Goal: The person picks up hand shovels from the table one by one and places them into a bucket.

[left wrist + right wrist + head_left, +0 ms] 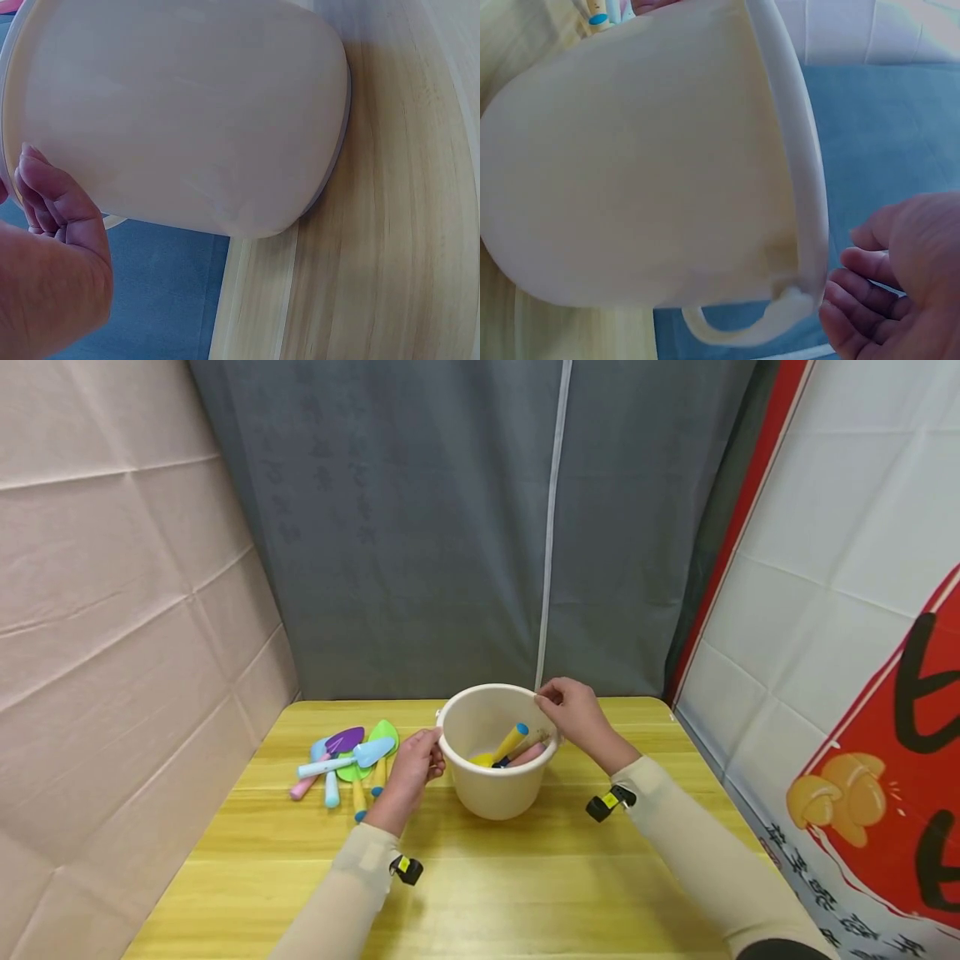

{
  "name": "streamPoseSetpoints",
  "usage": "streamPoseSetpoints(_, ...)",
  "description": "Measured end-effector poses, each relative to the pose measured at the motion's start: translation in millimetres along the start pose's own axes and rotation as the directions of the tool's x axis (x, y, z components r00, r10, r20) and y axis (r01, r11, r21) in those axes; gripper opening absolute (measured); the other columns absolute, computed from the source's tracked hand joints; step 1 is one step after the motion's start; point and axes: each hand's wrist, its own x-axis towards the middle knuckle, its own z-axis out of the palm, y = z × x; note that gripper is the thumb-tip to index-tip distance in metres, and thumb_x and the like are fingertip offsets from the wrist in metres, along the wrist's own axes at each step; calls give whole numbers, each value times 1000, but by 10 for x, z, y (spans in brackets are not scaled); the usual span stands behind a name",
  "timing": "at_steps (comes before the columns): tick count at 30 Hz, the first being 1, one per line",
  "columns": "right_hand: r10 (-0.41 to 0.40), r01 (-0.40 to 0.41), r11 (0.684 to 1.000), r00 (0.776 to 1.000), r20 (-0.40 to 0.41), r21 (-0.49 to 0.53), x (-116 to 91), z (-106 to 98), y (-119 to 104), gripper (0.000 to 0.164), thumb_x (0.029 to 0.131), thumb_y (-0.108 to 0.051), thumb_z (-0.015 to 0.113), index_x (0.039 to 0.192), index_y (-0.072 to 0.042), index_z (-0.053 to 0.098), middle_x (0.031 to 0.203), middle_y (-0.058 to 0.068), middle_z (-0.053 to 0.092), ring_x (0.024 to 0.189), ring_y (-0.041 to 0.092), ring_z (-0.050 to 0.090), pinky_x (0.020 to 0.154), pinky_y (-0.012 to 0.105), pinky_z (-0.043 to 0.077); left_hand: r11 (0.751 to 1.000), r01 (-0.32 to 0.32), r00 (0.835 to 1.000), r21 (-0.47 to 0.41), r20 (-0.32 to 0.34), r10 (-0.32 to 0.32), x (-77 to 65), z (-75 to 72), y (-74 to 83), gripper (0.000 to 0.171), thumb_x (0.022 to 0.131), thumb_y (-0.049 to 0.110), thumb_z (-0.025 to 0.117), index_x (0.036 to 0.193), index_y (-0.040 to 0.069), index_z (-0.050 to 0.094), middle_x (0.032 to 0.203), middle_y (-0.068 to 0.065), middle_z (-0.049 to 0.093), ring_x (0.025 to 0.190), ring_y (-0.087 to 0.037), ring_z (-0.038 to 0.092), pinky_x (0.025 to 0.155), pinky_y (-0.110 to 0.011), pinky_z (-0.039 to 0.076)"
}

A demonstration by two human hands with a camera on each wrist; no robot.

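The left hand [411, 768] pinched the rim [806, 165] of the cream bucket [495, 789], its fingers curled against the outer wall. The right hand [577, 710] sat at the opposite side of the rim, fingers loosely bent and a little apart, just beside the curved handle [727, 337]; whether its fingertips touched the plastic could not be told.

The bucket stood mouth up on the yellow wooden table [480, 885], near the far edge. Inside it lay a yellow grip [512, 741] with a blue end and a pink grip [527, 755]. Just left of the left hand, toy shovels were heaped: a purple shovel [346, 740], a light-blue shovel [373, 752] and a green shovel [386, 732] among them.

Behind the table hung a grey curtain [412, 527], with a pale cloth [112, 610] on the left and a white sheet [795, 535] bearing a red print [870, 727] on the right.
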Motion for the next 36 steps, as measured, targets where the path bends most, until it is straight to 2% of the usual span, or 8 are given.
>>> streamPoseSetpoints(8, 83, -81, 995, 996, -34, 50, -63, -51, 183, 21, 109, -24, 70, 117, -5, 76, 113, 14, 72, 101, 32, 65, 86, 44, 60, 1000, -1, 1000, -1, 4, 1, 13, -9, 2, 38, 112, 33, 63, 80, 13, 60, 72, -2, 57, 62, -14, 55, 61, -25, 51)
streamPoseSetpoints(13, 141, -139, 988, 990, -24, 59, -78, -32, 299, 26, 110, -28, 69, 119, -6, 76, 114, 14, 73, 103, 32, 66, 83, 41, 59, 1000, -2, 1000, -5, 6, 2, 10, -5, -2, 38, 112, 33, 62, 80, 13, 60, 71, -1, 57, 62, -14, 55, 61, -25, 50)
streamPoseSetpoints(19, 209, -207, 970, 978, 1, 126, -125, 70, 388, 36, 113, -35, 64, 125, -2, 75, 107, 14, 73, 93, 29, 65, 76, 35, 56, 1000, 0, 1000, -4, 5, 0, 23, -12, -8, 38, 112, 34, 63, 80, 13, 60, 72, -2, 57, 62, -15, 55, 61, -25, 50)
streamPoseSetpoints(25, 225, -215, 954, 974, -27, 210, -183, 161, 363, 43, 112, -37, 64, 130, 1, 74, 104, 15, 73, 89, 25, 63, 73, 32, 55, 1000, -3, 1000, 2, 6, 3, 42, -14, -16, 39, 111, 34, 63, 79, 13, 60, 72, -2, 57, 62, -14, 55, 61, -25, 51)
streamPoseSetpoints(31, 256, -226, 919, 965, -56, 322, -221, 254, 328, 40, 112, -30, 65, 138, -2, 74, 102, 15, 71, 82, 23, 60, 66, 27, 50, 1000, -1, 1000, -3, 3, 1, 34, -7, -14, 38, 111, 34, 64, 79, 13, 61, 71, -2, 57, 62, -15, 56, 61, -25, 51)
streamPoseSetpoints(36, 289, -233, 886, 954, -83, 400, -229, 328, 333, 38, 112, -28, 65, 140, -4, 74, 110, 17, 70, 90, 24, 59, 69, 24, 51, 1000, -2, 1000, -1, 3, 2, 33, -3, -9, 38, 111, 34, 64, 79, 14, 61, 71, -2, 57, 62, -14, 56, 61, -25, 51)
